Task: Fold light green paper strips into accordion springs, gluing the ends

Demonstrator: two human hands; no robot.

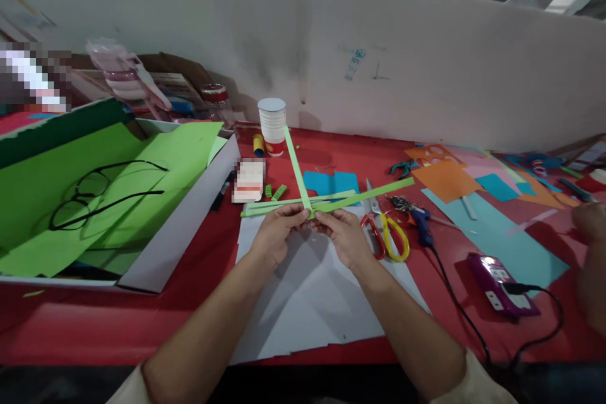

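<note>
Both my hands meet over a stack of white paper (284, 303), each pinching light green paper strips where they cross. My left hand (279, 230) is closed on the corner where one green paper strip (296, 167) rises up and away. My right hand (343, 233) grips the same corner, from which another green strip (379, 191) points to the right. Loose green strips (265, 207) lie behind my fingers on the paper's far edge. Scissors (395, 240) with red and yellow handles lie just right of my right hand.
An open box (184, 233) with green sheets and eyeglasses (85, 205) stands left. Paper cups (273, 120) stand behind. On the right lie a blue glue gun (421, 224), a purple power strip (504, 290), cables and coloured paper (445, 180). Another person's hand (589, 227) shows far right.
</note>
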